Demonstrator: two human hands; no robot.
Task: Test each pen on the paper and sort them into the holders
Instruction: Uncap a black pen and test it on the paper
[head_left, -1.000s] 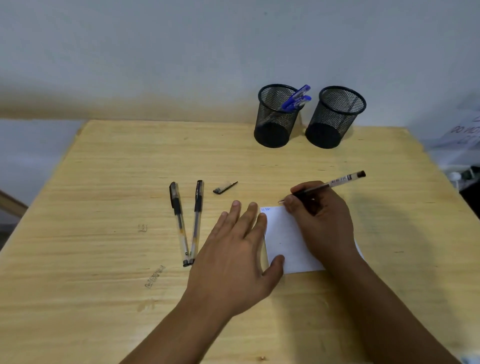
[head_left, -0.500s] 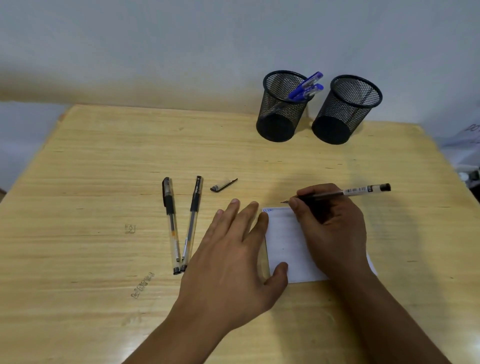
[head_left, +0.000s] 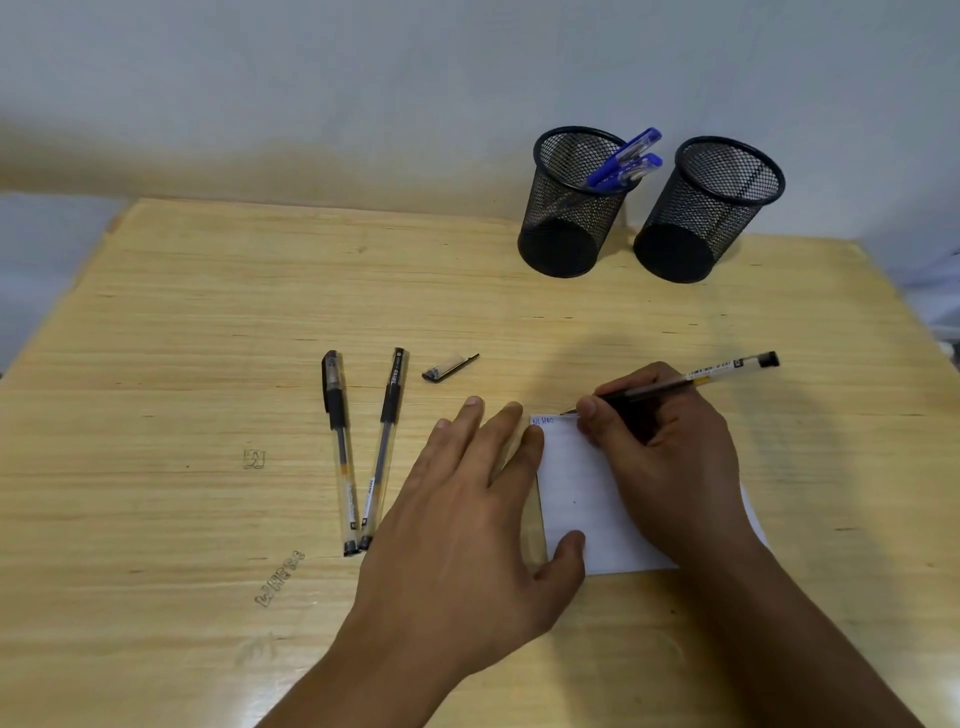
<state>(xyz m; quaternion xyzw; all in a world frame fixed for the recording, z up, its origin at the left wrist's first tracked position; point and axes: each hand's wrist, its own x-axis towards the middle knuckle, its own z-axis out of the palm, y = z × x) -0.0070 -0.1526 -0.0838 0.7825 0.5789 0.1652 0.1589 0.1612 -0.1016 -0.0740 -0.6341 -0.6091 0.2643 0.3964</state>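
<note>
A: Pen status?
B: Black pen (head_left: 691, 379) pinched in the right hand (head_left: 670, 452), tip at the top edge of the paper (head_left: 582, 499), beside small blue writing.
A: Left hand?
B: Left hand (head_left: 467, 525) flat, fingers straight and slightly spread, index and thumb pressing the paper's left edge.
A: Rest?
B: Two capped pens (head_left: 358, 452) and a loose cap (head_left: 449, 368) lie left of it on the table (head_left: 156, 364). Left holder (head_left: 571, 208) has blue pens (head_left: 626, 158); right holder (head_left: 706, 213) stands just beside it.
</note>
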